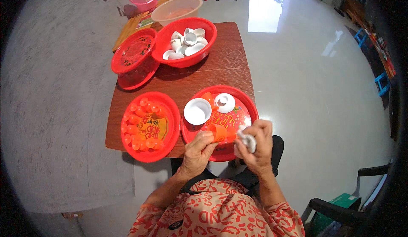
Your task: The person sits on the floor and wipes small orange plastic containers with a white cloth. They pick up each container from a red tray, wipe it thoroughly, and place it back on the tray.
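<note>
My left hand [198, 150] grips a small orange cup [218, 132] over the near edge of a red tray [244, 105]. My right hand [256, 143] is closed on a white cloth [247, 141] held right beside the cup. On that tray lie a white bowl [197, 111], a white lid [224, 102] and another orange cup [208, 98]. To its left a second red tray [172, 109] holds several orange cups [140, 126] in a ring.
A red basin [208, 45] of white cups and bowls stands at the far end of the brown table [225, 69], with a stack of red trays [134, 58] left of it and a clear basin [176, 9] behind. A dark chair [340, 211] is lower right.
</note>
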`<state>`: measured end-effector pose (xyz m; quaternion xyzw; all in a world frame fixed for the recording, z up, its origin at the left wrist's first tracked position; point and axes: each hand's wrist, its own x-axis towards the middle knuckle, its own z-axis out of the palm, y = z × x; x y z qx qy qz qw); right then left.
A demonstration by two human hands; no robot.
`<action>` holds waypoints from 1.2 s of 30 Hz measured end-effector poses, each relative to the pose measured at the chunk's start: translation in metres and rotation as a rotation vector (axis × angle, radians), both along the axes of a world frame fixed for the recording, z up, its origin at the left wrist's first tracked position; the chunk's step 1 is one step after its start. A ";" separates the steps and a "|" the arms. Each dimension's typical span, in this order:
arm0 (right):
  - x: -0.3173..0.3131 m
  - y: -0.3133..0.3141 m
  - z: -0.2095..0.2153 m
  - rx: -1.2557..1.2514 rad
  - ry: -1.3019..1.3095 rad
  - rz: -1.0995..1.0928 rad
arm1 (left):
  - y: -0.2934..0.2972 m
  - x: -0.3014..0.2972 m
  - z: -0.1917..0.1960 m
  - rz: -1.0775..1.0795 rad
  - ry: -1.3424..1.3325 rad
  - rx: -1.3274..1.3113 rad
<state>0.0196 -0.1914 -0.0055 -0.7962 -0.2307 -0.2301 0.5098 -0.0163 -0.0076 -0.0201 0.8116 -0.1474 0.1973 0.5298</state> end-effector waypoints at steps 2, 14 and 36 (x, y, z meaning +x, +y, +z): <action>0.008 -0.008 0.008 0.016 0.150 0.176 | 0.008 0.002 0.003 -0.137 -0.034 0.063; 0.008 -0.011 -0.013 -0.006 0.248 0.432 | 0.010 0.005 0.012 -0.369 -0.020 0.064; -0.005 0.012 -0.001 0.110 0.129 0.248 | 0.001 0.000 -0.011 -0.242 0.469 -1.163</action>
